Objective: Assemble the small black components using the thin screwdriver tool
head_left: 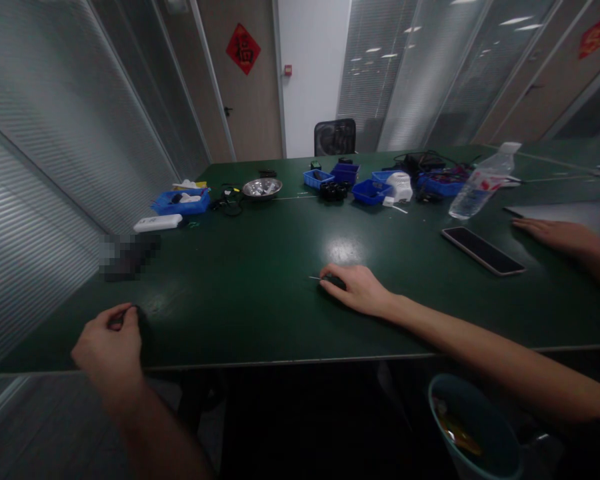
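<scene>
My left hand (109, 347) is closed near the table's front left edge, its thumb and fingers pinching a small dark object (117, 323) that is mostly hidden. Towards the middle of the green table (240, 293), my right hand (357, 288) rests with its fingers curled round a small screwdriver (315, 278). A thin metal shaft points left from the fingers, and a dark handle shows partly under the palm. Bare table lies between the two hands. A blurred dark item (125, 260) lies beyond my left hand.
Blue trays (180, 203), a metal bowl (263, 190) and cables line the far side. To the right are a phone (483, 251), a tilted water bottle (483, 183) and another person's hand (565, 237) by a grey sheet-like surface. A bin (440, 393) stands below the edge.
</scene>
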Action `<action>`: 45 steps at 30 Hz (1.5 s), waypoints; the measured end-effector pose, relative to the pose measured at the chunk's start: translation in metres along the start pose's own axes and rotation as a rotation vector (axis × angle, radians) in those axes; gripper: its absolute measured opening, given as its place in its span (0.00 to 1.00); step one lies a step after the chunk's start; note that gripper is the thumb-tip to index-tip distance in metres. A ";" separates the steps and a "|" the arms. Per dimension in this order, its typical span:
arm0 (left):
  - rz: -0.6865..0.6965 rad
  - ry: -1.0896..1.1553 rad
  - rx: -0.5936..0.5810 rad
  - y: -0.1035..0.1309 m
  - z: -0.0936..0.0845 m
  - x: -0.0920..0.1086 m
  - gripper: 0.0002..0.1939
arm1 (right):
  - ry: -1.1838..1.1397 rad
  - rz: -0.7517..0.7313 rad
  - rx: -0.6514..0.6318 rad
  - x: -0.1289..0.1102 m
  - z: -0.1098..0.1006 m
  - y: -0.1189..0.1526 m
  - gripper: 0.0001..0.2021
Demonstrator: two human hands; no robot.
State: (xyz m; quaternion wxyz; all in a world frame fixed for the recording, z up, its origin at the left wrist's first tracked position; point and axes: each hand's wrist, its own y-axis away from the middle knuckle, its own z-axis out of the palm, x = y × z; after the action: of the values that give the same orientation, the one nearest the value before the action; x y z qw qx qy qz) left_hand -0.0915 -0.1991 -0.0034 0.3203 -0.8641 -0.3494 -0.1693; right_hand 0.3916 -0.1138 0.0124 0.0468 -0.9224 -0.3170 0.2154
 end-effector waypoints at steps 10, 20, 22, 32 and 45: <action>0.018 -0.001 0.006 0.000 0.001 -0.002 0.14 | 0.002 0.001 -0.004 0.000 0.000 0.000 0.15; 0.022 -0.028 -0.011 0.006 -0.003 0.002 0.19 | 0.003 0.009 -0.011 -0.002 -0.001 0.000 0.15; 0.031 -0.033 -0.052 0.007 -0.004 0.003 0.20 | 0.011 0.005 -0.007 -0.001 0.000 0.000 0.15; 0.604 0.373 -0.555 0.105 0.019 0.127 0.13 | -0.034 -0.061 -0.012 -0.002 -0.003 0.002 0.15; 0.728 0.549 -0.778 0.170 0.018 0.174 0.08 | -0.097 -0.165 0.003 -0.001 -0.003 0.006 0.12</action>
State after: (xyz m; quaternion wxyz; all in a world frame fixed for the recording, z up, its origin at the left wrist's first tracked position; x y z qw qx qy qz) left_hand 0.1521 -0.1947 -0.0005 0.0965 -0.9066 0.1524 -0.3814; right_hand 0.3951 -0.1190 0.0144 0.0505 -0.8816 -0.3937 0.2555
